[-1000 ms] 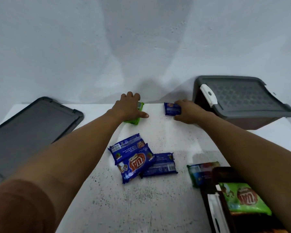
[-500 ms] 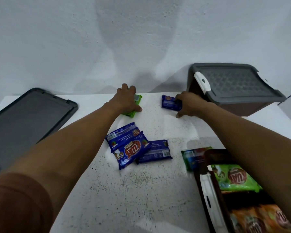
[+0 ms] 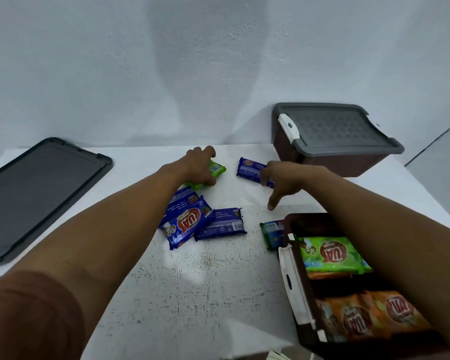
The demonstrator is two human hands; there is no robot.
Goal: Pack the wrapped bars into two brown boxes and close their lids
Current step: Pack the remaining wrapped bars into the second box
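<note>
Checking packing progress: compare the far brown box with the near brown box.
The far brown box has its grey lid on; the near brown box is open, showing a green bar and orange bars. The far box stands by the wall, the near box under the right forearm. Both have a white latch.

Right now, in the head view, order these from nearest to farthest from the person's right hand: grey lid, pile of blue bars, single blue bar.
1. The single blue bar, far side, touching the right hand.
2. The pile of blue bars, table centre.
3. The grey lid, far left.
</note>
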